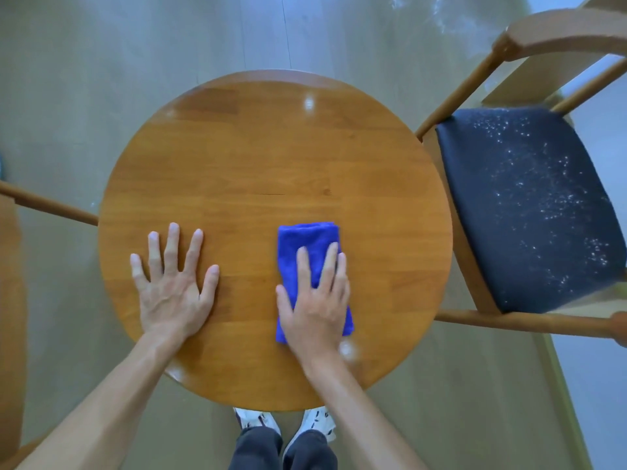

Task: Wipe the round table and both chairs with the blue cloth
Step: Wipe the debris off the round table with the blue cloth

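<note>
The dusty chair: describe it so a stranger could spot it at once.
Start at the round table in the middle. Right of it stands the chair, wooden-framed with a dark seat. White specks scattered across the seat set it apart from the other chair, barely in view at left.

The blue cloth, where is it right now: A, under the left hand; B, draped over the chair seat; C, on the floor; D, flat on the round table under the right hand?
D: the folded blue cloth lies on the round table with the right hand pressing flat on it.
</note>
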The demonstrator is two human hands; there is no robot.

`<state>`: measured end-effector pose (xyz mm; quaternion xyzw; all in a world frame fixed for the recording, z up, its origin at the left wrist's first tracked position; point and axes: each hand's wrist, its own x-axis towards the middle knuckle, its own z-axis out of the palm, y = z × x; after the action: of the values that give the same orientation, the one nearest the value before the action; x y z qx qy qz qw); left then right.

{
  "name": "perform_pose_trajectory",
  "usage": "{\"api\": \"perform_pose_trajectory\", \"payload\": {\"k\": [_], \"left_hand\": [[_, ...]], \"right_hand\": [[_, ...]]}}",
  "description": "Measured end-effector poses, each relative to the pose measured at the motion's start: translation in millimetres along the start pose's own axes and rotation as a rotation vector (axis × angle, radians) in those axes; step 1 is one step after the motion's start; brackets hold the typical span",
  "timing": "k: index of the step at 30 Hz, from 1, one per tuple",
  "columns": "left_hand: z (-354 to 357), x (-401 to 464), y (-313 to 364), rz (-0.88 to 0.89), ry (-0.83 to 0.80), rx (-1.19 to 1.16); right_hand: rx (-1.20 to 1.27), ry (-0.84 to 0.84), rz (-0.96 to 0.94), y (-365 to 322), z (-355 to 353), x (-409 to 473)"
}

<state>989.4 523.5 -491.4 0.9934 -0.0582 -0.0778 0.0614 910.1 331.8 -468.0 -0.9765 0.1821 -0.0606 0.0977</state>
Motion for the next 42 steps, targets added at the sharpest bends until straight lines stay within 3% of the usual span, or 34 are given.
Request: {"api": "perform_pose_trajectory", "payload": {"k": [3,6,8,12,15,18,22,26,28,30,32,34,36,39,42], "left_hand": [[-2.7,-3.6,0.4,-0.002,-0.003,-0.005],[-4.2,-2.8,1.8,-0.001,-0.018,-0.005],[-4.6,-2.1,4.3,0.009,-0.008,-0.005],[-4.3,-3.8,4.6,0.034,0.025,0.014],[-1.1,-1.2,2.4,0.052,0.055,0.029],[3.1,1.6,-0.2,0.059,0.07,0.042],[2.8,3.5,-2.0,0.057,0.077,0.039],[1.9,-0.2,-0.3,0.058,0.065,0.037],[0.9,2.0,-1.0,0.05,0.047,0.03],[-0.8,3.6,-0.5,0.039,0.033,0.031],[-3.5,3.6,1.8,0.037,0.02,0.035],[-2.8,0.7,1.6,0.036,0.014,0.035],[-1.0,0.3,1.2,0.033,0.023,0.036],[0.4,2.0,0.9,0.044,0.037,0.042],[2.2,1.5,-1.4,0.047,0.039,0.04]], "right_hand": [[0.096,-0.098,-0.407,3.5,-5.5,-72.1],[0.101,-0.113,-0.479,78.4,-19.4,-68.4],[0.035,-0.031,-0.29,124.0,-27.9,-30.1],[0.032,0.157,0.449,138.2,-18.8,77.0],[0.071,0.155,0.618,91.5,0.4,143.8],[0.07,0.076,0.371,10.1,16.5,173.8],[0.1,-0.043,-0.222,-74.2,30.6,129.9],[0.107,-0.207,-0.785,-8.7,13.0,78.8],[0.064,-0.219,-0.84,56.6,-3.5,84.4],[0.072,-0.162,-0.658,108.6,-21.7,103.2],[0.09,-0.097,-0.315,130.5,-31.4,125.8],[0.154,-0.042,0.069,121.2,-26.4,149.5],[0.2,0.021,0.322,92.9,-17.5,181.3],[0.125,0.057,0.42,38.6,0.5,227.5],[0.037,-0.026,0.263,-31.0,22.0,244.3]]}}
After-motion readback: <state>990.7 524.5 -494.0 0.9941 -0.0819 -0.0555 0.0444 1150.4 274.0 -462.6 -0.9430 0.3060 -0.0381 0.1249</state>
